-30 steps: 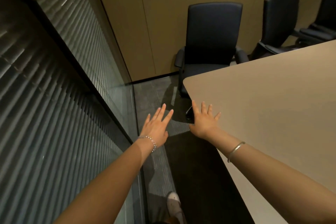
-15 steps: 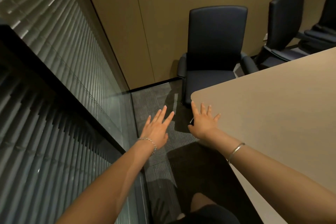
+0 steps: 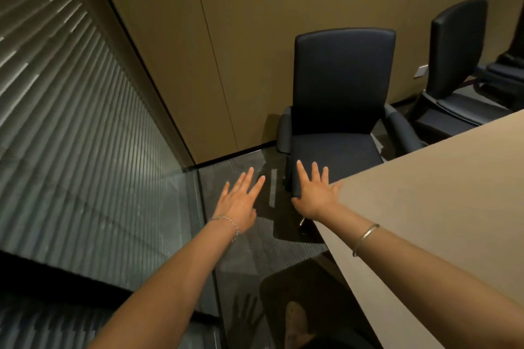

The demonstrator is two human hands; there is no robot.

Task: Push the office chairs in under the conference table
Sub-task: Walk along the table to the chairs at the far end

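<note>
A tan-walled conference room, grey carpet. A dark office chair (image 3: 340, 110) stands at the table (image 3: 442, 207) corner, seat not yet under. Left hand (image 3: 239, 201) and right hand (image 3: 314, 195) reach forward, grip open and empty. Next, probably rounding behind the chair to push.

Grey carpeted floor (image 3: 243, 246) is running from the tan wall panels toward the camera, carrying a dark office chair (image 3: 340, 122) at the corner of the beige counter (image 3: 439, 207). A second chair (image 3: 453, 71) is standing further right. The counter's visible surface is showing bare.
</note>
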